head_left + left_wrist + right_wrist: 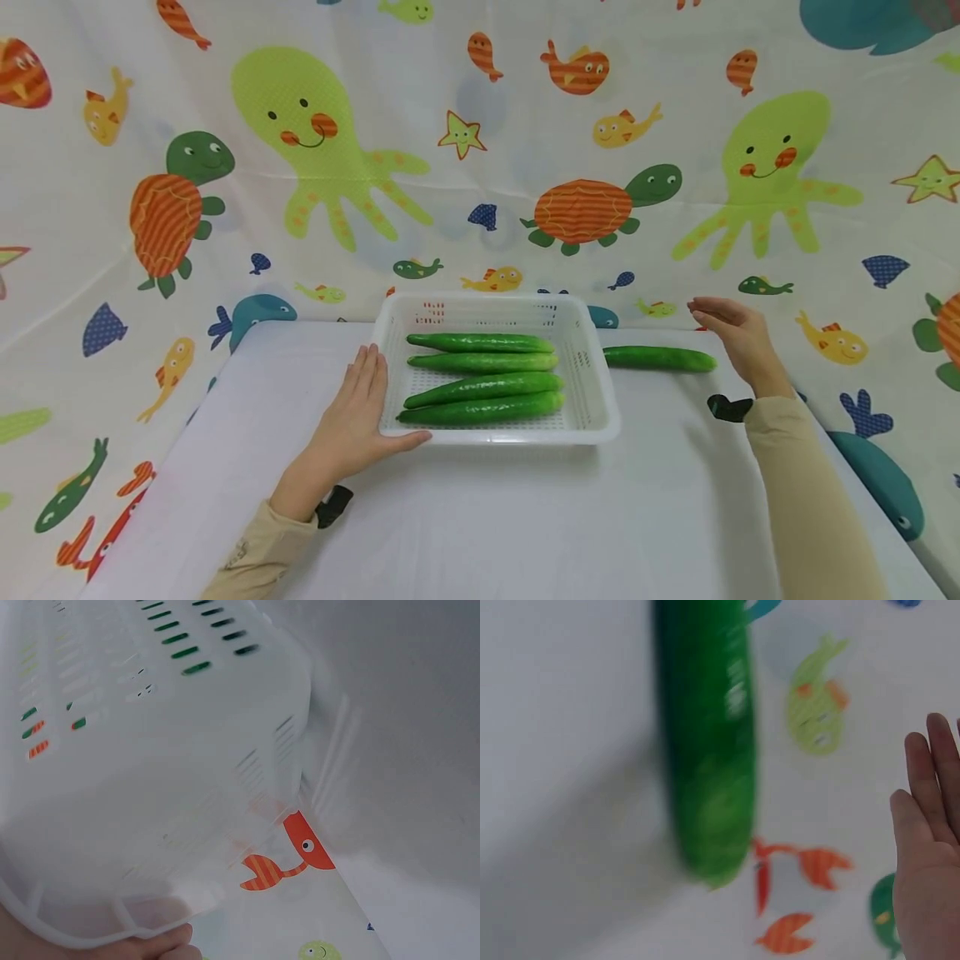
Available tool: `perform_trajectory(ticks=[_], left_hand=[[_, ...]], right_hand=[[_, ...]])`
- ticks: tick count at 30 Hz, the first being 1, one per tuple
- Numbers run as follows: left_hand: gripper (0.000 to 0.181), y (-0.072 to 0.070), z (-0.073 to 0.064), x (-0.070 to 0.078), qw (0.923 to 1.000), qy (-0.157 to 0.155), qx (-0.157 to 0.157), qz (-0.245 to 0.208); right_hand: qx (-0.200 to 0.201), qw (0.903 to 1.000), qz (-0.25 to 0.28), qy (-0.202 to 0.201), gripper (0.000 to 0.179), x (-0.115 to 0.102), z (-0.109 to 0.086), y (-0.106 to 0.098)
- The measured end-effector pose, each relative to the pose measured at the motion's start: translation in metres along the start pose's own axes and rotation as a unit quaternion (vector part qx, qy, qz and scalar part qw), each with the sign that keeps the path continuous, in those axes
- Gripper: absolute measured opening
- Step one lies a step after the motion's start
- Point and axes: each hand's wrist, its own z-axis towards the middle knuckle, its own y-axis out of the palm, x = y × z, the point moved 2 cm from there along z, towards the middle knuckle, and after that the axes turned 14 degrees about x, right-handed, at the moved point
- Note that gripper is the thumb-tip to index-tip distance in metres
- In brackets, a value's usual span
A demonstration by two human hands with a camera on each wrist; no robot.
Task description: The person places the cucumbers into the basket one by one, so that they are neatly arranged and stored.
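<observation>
A white plastic basket with slotted walls holds several green cucumbers lying side by side. My left hand rests against its left side, fingers straight along the wall and thumb stretched along the front rim. The left wrist view shows the basket wall up close, with a few fingers at its rim. Right of the basket lies a single cucumber, its left end hidden by the rim. Just beyond its right end my right hand is held with extended fingers, apart from the cucumber and holding nothing.
A white cloth covers the table. Behind and beside it hangs a curtain printed with sea animals. Dark devices are strapped at both wrists.
</observation>
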Motion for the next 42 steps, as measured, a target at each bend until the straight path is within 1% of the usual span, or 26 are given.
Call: perform_trajectory(ticks=[1, 3, 6, 8, 11, 15, 18, 25, 28, 33, 37, 42], left_hand=[[0.131, 0.000, 0.000, 0.000, 1.0000, 0.000, -0.001, 0.000], [0.131, 0.000, -0.001, 0.000, 1.0000, -0.001, -0.003, 0.000], [0.130, -0.001, -0.002, 0.001, 1.0000, -0.003, -0.002, 0.001], [0.130, -0.001, -0.002, 0.001, 1.0000, -0.002, -0.002, 0.001], [0.130, -0.001, -0.002, 0.001, 1.0000, -0.002, -0.001, 0.000], [0.130, -0.002, -0.002, 0.001, 1.0000, -0.002, 0.000, 0.001], [0.130, -0.002, -0.001, 0.002, 1.0000, -0.001, 0.001, 0.001], [0.130, -0.001, 0.000, 0.003, 1.0000, 0.000, -0.001, -0.004], [0.130, -0.001, 0.000, 0.003, 1.0000, -0.002, -0.003, -0.004], [0.130, -0.001, 0.001, 0.003, 1.0000, -0.003, -0.004, -0.005], [0.131, -0.001, 0.001, 0.003, 1.0000, -0.002, -0.004, -0.002], [0.130, -0.001, 0.000, 0.001, 1.0000, 0.000, -0.004, 0.003]], right_hand=[[0.000, 0.9994, -0.033, 0.009, 0.043, 0.007, -0.002, -0.004], [-0.011, 0.9964, -0.079, 0.028, 0.047, 0.020, -0.005, -0.009], [-0.026, 0.9905, -0.123, 0.056, 0.055, 0.037, -0.010, -0.014], [-0.037, 0.9872, -0.137, 0.074, 0.059, 0.045, -0.012, -0.015], [-0.047, 0.9821, -0.160, 0.088, 0.063, 0.053, -0.014, -0.016], [-0.068, 0.9736, -0.198, 0.092, 0.065, 0.060, -0.014, -0.015], [-0.074, 0.9682, -0.219, 0.096, 0.065, 0.062, -0.013, -0.013], [-0.061, 0.9628, -0.245, 0.098, 0.056, 0.062, -0.017, -0.013], [-0.057, 0.9618, -0.254, 0.086, 0.055, 0.061, -0.018, -0.014], [-0.051, 0.9556, -0.280, 0.075, 0.057, 0.058, -0.022, -0.019], [-0.046, 0.9554, -0.283, 0.069, 0.061, 0.052, -0.024, -0.024], [-0.041, 0.9549, -0.292, 0.034, 0.059, 0.039, -0.024, -0.031]])
